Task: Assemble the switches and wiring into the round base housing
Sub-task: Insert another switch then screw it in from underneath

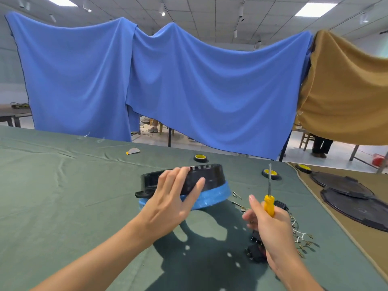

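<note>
While L hand (168, 200) lies spread on round base housing (212, 177) | R hand (270, 227) grips screwdriver (269, 204) upright

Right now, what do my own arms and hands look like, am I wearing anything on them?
Your left hand and right hand are both bare: no gloves, rings, watch or bracelets show. Both forearms are uncovered too, with no sleeve in view down to the bottom edge of the picture. The nails that show look unpainted.

Black, blue-banded round base housing (212, 177) sits tilted; black switches (255, 252) and wiring (300, 236) lie right of it.
</note>
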The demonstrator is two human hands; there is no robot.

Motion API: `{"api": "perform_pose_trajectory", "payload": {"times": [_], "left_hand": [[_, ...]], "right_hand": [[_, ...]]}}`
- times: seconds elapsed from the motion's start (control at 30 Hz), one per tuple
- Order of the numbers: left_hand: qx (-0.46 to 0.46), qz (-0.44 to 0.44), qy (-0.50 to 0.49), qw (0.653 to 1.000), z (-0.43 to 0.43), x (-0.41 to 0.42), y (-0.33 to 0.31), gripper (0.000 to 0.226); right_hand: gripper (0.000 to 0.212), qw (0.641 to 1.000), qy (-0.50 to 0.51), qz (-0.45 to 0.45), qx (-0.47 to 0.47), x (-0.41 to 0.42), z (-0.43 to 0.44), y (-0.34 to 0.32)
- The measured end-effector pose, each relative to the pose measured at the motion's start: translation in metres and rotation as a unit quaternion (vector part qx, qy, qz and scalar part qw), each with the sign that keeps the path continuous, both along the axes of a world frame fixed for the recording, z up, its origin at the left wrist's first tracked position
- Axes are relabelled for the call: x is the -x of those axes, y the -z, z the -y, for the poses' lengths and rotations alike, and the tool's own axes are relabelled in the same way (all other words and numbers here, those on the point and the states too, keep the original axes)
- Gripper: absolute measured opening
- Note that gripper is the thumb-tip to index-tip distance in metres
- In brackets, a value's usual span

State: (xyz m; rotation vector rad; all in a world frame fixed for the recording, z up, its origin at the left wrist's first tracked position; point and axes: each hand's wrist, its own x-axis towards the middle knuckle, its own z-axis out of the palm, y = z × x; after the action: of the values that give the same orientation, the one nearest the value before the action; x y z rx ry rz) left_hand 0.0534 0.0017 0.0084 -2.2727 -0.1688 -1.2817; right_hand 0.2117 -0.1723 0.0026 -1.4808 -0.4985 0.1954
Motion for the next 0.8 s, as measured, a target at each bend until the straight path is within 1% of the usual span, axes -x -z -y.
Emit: {"api": "perform_pose_trajectory", "payload": {"times": [0.07, 0.13, 0.23, 0.3, 0.43, 0.5, 0.57, 0.67, 0.73, 0.8], "left_hand": [[-0.043, -0.008, 0.014, 0.999, 0.003, 0.002, 0.012, 0.042], [-0.069, -0.012, 0.029, 0.997, 0.006, 0.004, 0.024, 0.041], [-0.098, -0.015, 0.048, 0.994, 0.007, 0.011, 0.040, 0.041], [-0.116, -0.011, 0.050, 0.992, 0.006, 0.014, 0.049, 0.042], [-0.097, 0.021, 0.064, 0.993, -0.003, 0.014, 0.062, 0.052], [-0.083, 0.023, 0.079, 0.993, -0.008, 0.015, 0.068, 0.060], [-0.081, 0.014, 0.092, 0.992, -0.012, 0.017, 0.071, 0.066], [-0.047, 0.017, 0.118, 0.992, -0.011, 0.018, 0.070, 0.070], [-0.027, 0.009, 0.129, 0.991, -0.007, 0.020, 0.067, 0.063], [-0.029, -0.022, 0.129, 0.991, -0.006, 0.026, 0.064, 0.048]], "right_hand": [[0.041, 1.000, 0.002, 0.015, -0.002, 0.004, -0.001, -0.004], [0.036, 0.999, -0.003, 0.044, 0.012, 0.007, -0.002, -0.005], [0.035, 0.991, -0.021, 0.116, 0.070, 0.010, -0.005, -0.004], [0.019, 0.979, -0.037, 0.175, 0.097, 0.010, -0.008, -0.009], [0.010, 0.945, -0.084, 0.277, 0.149, 0.008, -0.025, -0.017], [0.013, 0.929, -0.095, 0.311, 0.178, 0.009, -0.033, -0.016], [0.014, 0.928, -0.099, 0.307, 0.188, 0.011, -0.038, -0.014], [0.019, 0.930, -0.091, 0.302, 0.191, 0.015, -0.043, -0.010], [0.020, 0.927, -0.084, 0.308, 0.197, 0.018, -0.044, -0.007], [0.021, 0.925, -0.082, 0.312, 0.200, 0.019, -0.044, -0.004]]}}
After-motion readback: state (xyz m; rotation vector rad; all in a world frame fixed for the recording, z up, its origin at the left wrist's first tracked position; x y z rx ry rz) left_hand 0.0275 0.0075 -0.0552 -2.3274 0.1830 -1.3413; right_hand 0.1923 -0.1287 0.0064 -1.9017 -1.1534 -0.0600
